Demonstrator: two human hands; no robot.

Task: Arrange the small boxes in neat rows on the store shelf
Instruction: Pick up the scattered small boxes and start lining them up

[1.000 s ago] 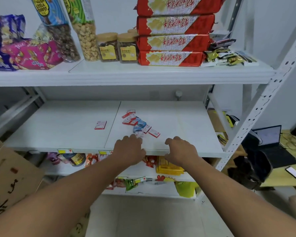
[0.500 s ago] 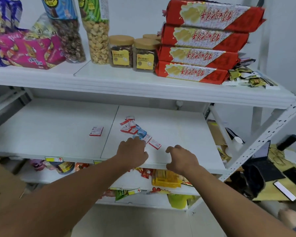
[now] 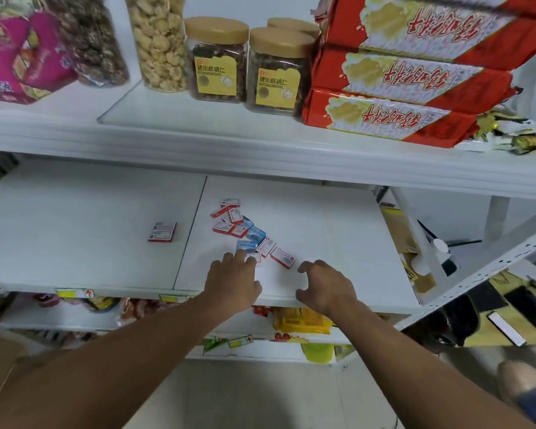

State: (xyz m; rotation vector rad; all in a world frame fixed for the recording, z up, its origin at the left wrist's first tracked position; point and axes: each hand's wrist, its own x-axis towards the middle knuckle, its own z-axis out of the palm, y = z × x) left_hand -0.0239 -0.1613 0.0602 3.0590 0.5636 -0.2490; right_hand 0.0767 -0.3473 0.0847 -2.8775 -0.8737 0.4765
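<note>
Head view: the small boxes (image 3: 243, 232) lie in a loose heap on the middle shelf (image 3: 322, 236), strung out from about 11 o'clock down toward 5 o'clock, nothing like a row yet; the heap sits at 12 o'clock from the left hand (image 3: 234, 281), whose fingertips (image 3: 240, 257) reach the nearest white-and-red box (image 3: 254, 259) at the heap's near end; whether they touch or pinch it cannot be told, since the fingers cover that spot. The right hand (image 3: 324, 289) rests near the shelf's front edge with fingers loosely curled and holding nothing; from it the slanted end box (image 3: 283, 257) lies at about 10 o'clock, just beside. The left hand is the nearer one to the heap. A lone red box (image 3: 162, 232) lies well apart at 10 o'clock from the left hand, its long side roughly across the shelf. Box labels are too small to read.
</note>
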